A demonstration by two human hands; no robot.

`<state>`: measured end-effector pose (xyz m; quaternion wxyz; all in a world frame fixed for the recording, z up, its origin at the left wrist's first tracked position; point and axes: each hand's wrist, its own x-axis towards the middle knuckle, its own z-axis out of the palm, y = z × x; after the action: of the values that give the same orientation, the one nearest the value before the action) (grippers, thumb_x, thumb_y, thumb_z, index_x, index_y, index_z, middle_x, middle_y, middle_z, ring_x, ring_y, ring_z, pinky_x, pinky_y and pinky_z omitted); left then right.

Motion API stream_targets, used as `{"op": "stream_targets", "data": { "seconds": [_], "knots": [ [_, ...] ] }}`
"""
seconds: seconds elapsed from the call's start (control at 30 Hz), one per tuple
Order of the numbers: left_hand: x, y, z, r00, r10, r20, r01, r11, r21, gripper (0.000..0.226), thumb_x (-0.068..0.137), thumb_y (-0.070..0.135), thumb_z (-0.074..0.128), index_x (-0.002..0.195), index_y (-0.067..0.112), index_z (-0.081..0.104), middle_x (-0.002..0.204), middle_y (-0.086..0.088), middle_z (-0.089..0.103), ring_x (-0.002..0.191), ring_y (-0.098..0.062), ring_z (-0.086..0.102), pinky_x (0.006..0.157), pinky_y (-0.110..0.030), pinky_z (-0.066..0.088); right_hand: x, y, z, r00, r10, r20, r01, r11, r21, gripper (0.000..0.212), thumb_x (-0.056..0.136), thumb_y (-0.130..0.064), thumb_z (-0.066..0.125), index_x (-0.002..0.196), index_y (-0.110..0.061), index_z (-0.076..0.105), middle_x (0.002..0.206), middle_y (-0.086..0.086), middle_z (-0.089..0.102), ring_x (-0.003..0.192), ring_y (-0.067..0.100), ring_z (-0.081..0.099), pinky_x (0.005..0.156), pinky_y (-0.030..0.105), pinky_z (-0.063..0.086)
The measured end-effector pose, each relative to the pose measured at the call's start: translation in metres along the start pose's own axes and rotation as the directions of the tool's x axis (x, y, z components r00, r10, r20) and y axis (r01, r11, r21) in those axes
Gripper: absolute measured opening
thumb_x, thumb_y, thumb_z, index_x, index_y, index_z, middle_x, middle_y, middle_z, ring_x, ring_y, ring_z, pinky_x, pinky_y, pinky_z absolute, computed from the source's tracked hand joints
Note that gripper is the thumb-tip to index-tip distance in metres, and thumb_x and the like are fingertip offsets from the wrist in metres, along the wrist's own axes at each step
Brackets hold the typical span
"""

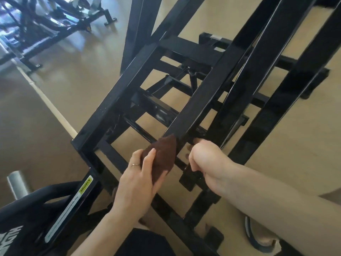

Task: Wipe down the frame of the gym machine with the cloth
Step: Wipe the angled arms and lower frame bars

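Note:
The black gym machine frame (pixel 201 93) fills the middle of the head view as slanted square tubes and cross bars. A dark brown cloth (pixel 163 157) lies over the lower end of one slanted tube. My left hand (pixel 137 180) holds the cloth from below left, fingers laid over it and thumb under its lower edge. My right hand (pixel 204 163) is just right of the cloth, its fingers curled round a lower black bar of the frame; the fingertips are mostly hidden behind the bar.
Tan floor shows through the frame. Another black machine (pixel 55 21) stands at the top left. A yellow and white warning label (pixel 73 202) runs along a tube at the lower left, beside a grey roller (pixel 17 183). A shoe (pixel 258 237) shows at the bottom right.

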<state>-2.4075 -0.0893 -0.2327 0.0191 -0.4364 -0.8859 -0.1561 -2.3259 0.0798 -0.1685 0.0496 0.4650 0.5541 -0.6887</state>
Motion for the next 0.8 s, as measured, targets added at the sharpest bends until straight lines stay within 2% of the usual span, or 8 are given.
{"op": "stream_targets", "data": {
  "seconds": [0.07,0.13,0.23,0.33,0.4,0.5,0.67,0.8],
  "knots": [
    [0.029,0.013,0.001,1.000,0.023,-0.012,-0.023,0.999,-0.028,0.066,0.084,0.033,0.079,0.136,0.011,0.045,0.128,-0.016,0.055,0.091,-0.036,0.071,0.071,-0.043,0.064,0.004,-0.003,-0.006,0.999,-0.001,-0.042,-0.002,0.997,-0.072,0.048,0.105,-0.003,0.043,0.152,-0.009,0.041,0.096,0.018,0.058,0.078,0.034,0.057,0.068,0.046,0.050],
    [0.071,0.037,0.003,0.999,0.037,-0.035,-0.039,0.998,-0.055,0.064,0.090,0.033,0.076,0.142,0.013,0.046,0.135,-0.013,0.053,0.104,-0.034,0.068,0.081,-0.040,0.061,0.004,-0.012,-0.014,0.993,-0.089,-0.076,0.066,0.961,-0.269,0.040,0.103,-0.010,0.053,0.140,-0.022,0.051,0.083,-0.005,0.051,0.070,0.011,0.050,0.049,0.023,0.039],
    [0.126,0.068,0.005,0.999,0.023,-0.023,-0.024,0.996,-0.082,0.059,0.100,0.043,0.059,0.150,0.022,0.035,0.144,-0.006,0.042,0.119,-0.026,0.059,0.089,-0.032,0.055,-0.009,-0.014,-0.043,0.842,-0.539,-0.008,0.345,0.550,-0.761,0.033,0.098,-0.026,0.064,0.129,-0.026,0.054,0.111,-0.010,0.063,0.104,0.013,0.064,0.081,0.011,0.047],
    [0.144,0.081,0.008,0.994,0.053,-0.093,-0.063,0.991,-0.114,0.058,0.101,0.043,0.059,0.149,0.021,0.036,0.140,-0.007,0.045,0.114,-0.027,0.060,0.086,-0.034,0.056,0.001,-0.021,-0.078,0.512,-0.851,0.120,0.210,-0.012,-0.978,0.047,0.094,-0.028,0.060,0.138,-0.012,0.060,0.143,0.011,0.058,0.143,0.030,0.043,0.124,0.043,0.027],
    [0.133,0.078,0.010,0.993,0.072,-0.099,-0.080,0.993,-0.084,0.059,0.099,0.041,0.063,0.149,0.020,0.038,0.141,-0.009,0.047,0.113,-0.029,0.063,0.088,-0.037,0.058,0.010,-0.027,-0.094,0.548,-0.813,0.197,0.110,-0.163,-0.980,0.050,0.098,-0.035,0.050,0.142,-0.014,0.058,0.152,0.015,0.050,0.152,0.035,0.028,0.126,0.056,0.015],
    [0.104,0.058,0.016,0.989,0.097,-0.114,-0.104,0.993,-0.050,0.065,0.091,0.035,0.074,0.145,0.017,0.043,0.138,-0.012,0.050,0.104,-0.034,0.068,0.081,-0.042,0.063,0.019,-0.026,-0.111,0.622,-0.749,0.230,0.072,-0.238,-0.969,0.059,0.099,-0.042,0.049,0.152,-0.017,0.047,0.163,0.013,0.036,0.157,0.035,0.015,0.126,0.058,0.011],
    [0.095,0.049,0.017,0.987,0.103,-0.123,-0.107,0.994,-0.025,0.064,0.082,0.030,0.080,0.136,0.010,0.052,0.128,-0.016,0.057,0.088,-0.037,0.073,0.069,-0.041,0.063,0.024,-0.019,-0.121,0.598,-0.746,0.292,0.087,-0.302,-0.949,0.076,0.089,-0.041,0.062,0.155,-0.009,0.040,0.166,0.016,0.026,0.157,0.037,0.009,0.126,0.060,0.009],
    [0.159,0.083,0.012,0.983,0.140,-0.121,-0.146,0.988,-0.042,0.056,0.093,0.036,0.072,0.139,0.013,0.049,0.131,-0.014,0.055,0.101,-0.032,0.068,0.077,-0.039,0.060,0.026,-0.017,-0.118,0.553,-0.776,0.305,0.101,-0.301,-0.948,0.079,0.083,-0.037,0.068,0.151,-0.002,0.044,0.162,0.023,0.033,0.154,0.042,0.015,0.125,0.061,0.006]
  ]
}}
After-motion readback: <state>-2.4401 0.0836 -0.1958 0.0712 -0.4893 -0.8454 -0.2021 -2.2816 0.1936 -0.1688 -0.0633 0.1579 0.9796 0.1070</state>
